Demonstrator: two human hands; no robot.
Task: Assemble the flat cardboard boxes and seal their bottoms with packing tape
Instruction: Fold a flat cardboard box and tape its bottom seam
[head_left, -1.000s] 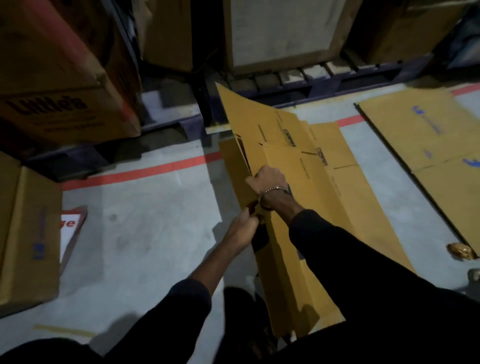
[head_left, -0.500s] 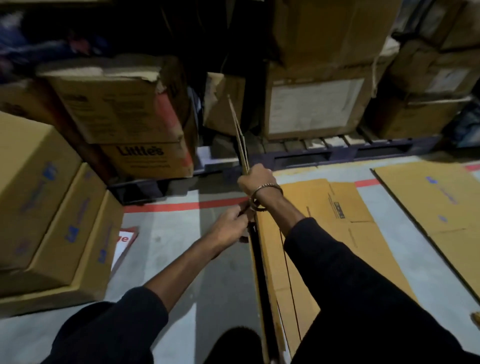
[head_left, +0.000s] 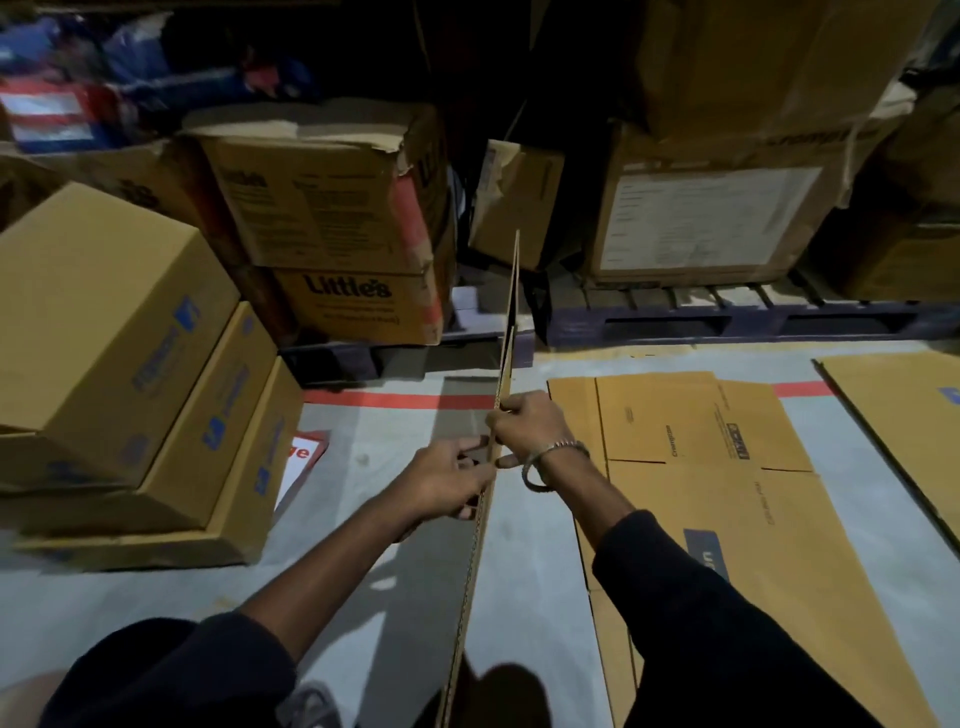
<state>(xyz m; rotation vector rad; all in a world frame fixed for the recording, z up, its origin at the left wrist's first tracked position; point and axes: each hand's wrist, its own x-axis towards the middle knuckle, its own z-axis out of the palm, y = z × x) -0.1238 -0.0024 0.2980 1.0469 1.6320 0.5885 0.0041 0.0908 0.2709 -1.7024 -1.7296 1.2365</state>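
- Since the earlier frames, we note the flat cardboard box (head_left: 506, 364) has swung from a slanted, face-on position to fully upright and edge-on to the camera, and the view has risen to take in more of the stacked stock behind.
- We find the left hand (head_left: 447, 480) gripping the near edge of that upright box from the left side, fingers curled onto the board.
- We find the right hand (head_left: 527, 428), with a bracelet at the wrist, closed round the same edge just above the left, thumb and fingers pinching the panel.
- We observe the box standing between the two arms above the floor (head_left: 363, 519), still collapsed; no panels are spread apart yet.
- We record further flat boxes (head_left: 701, 467) lying on the floor to the right, unassembled, and a second flat sheet (head_left: 904, 415) beyond them.
- We see assembled cartons (head_left: 104, 322) stacked at left; whether their bottoms are taped cannot be told.
- We see no packing tape anywhere in view.
- Our judgement: this box is at the very start, with opening, folding of the bottom flaps and sealing all outstanding, and the floor stack remains to be done.
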